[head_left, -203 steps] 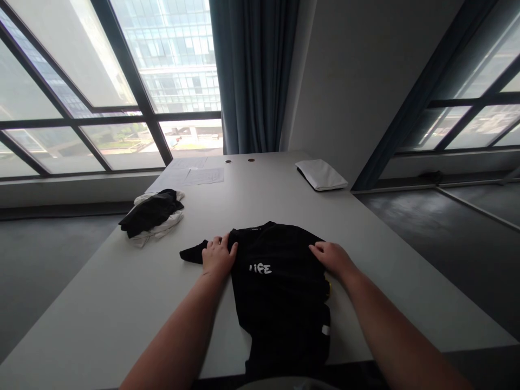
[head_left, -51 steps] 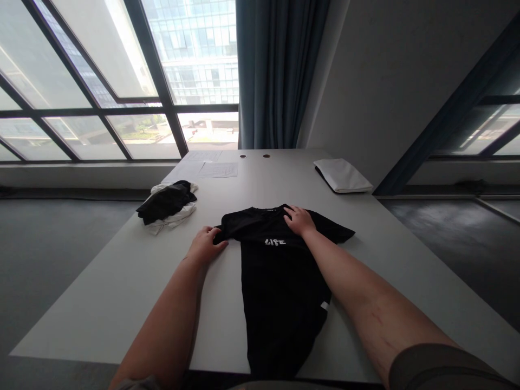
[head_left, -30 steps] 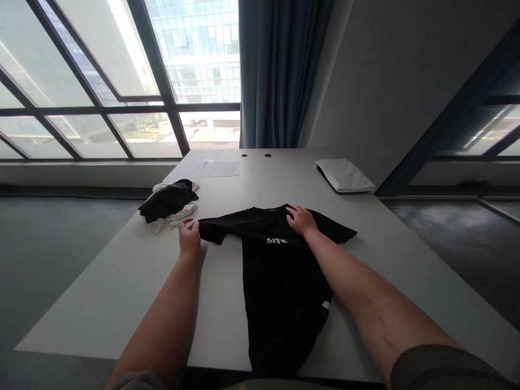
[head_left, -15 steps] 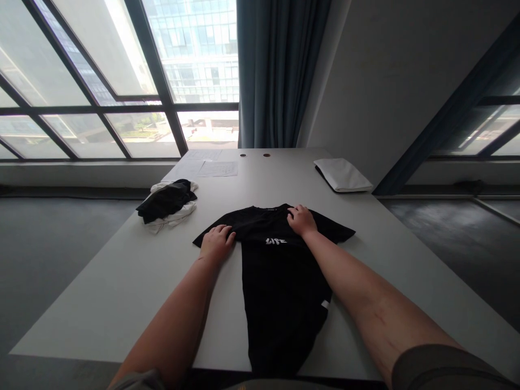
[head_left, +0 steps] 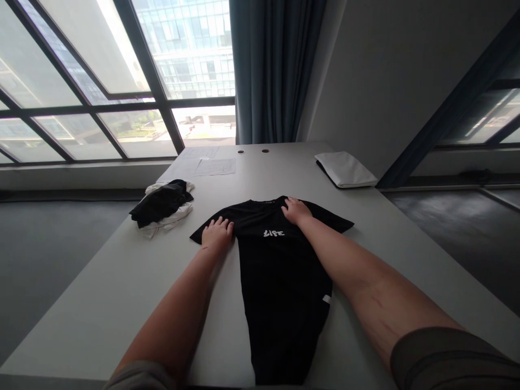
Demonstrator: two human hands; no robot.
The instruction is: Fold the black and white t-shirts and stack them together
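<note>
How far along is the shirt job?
Done: the black LIFE T-shirt lies spread flat, print up, on the white table. In hand: the left hand and right hand rest flat on its upper part, neither gripping. Left: the bunched black-and-white garments sit untouched beside it.

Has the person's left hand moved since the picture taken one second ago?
Yes: the left hand has moved right, away from the bundled clothes, and now lies flat on the black T-shirt's sleeve rather than at its tip.
</note>
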